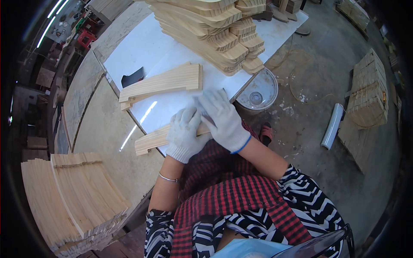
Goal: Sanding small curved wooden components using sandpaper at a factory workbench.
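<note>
Both my hands wear white knit gloves. My left hand (187, 131) is closed around a pale, shaped wooden board (152, 139), which lies across the table's near edge, one end sticking out to the left. Over the board's right part is my right hand (223, 120), fingers bent and slightly blurred. A greyish edge shows beside its fingers, but what it holds is mostly hidden. Just beyond my hands, another two or so cut wooden boards (161, 83) lie overlapped. A dark, curled piece of sandpaper (132, 78) rests behind them.
A tall stack of shaped boards (215, 36) stands on the white tabletop (129, 56). More boards (81, 193) are piled at lower left. Right of the table stands a lidded bucket (258, 92). A plastic-wrapped roll (332, 127) and a strapped wood bundle (367, 92) are farther right.
</note>
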`<state>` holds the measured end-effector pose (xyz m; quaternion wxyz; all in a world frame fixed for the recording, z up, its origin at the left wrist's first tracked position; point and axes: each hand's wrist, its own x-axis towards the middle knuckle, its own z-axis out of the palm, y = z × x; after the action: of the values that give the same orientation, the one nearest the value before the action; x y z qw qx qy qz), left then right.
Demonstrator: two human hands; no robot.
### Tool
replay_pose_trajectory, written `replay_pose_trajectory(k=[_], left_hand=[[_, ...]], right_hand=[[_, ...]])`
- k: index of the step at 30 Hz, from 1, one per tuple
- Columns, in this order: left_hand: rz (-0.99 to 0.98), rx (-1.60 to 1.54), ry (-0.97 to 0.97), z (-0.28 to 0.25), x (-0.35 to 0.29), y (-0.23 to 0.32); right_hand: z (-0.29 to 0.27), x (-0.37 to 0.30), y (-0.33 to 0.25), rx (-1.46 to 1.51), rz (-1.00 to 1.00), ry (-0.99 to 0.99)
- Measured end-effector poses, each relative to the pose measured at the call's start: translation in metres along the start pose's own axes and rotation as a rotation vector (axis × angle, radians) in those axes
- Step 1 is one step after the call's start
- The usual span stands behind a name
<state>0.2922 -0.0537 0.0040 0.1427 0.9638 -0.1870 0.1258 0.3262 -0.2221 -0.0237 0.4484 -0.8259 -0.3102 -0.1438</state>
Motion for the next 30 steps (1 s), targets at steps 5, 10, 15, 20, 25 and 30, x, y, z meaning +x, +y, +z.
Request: replay_pose_trajectory(k=[5, 10, 15, 20, 25, 30], left_hand=[[-0.011, -0.010, -0.001, 0.002, -0.004, -0.002], [0.003, 0.018, 0.002, 0.004, -0.003, 0.002], [-0.039, 0.001, -0.024, 0.004, -0.010, -0.003], [0.015, 0.055, 0.010, 0.006, -0.004, -0.002], [0.030, -0.023, -0.057, -0.018, -0.005, 0.000], [-0.254, -0.048, -0.353, -0.052, 0.029, -0.007]], right_hand=[[-0.024, -0.038, -0.021, 0.089, -0.081, -0.198], [0.002, -0.020, 0.000, -0.003, -0.028, 0.057], [-0.019, -0.048, -0.025, 0.080, -0.030, -0.130], [0.000, -0.022, -0.002, 0.019, -0.049, 0.056], [-0.037, -0.080, -0.007, 0.394, 0.067, -0.082], [-0.053, -0.074, 0.012, 0.476, 0.398, 0.208]])
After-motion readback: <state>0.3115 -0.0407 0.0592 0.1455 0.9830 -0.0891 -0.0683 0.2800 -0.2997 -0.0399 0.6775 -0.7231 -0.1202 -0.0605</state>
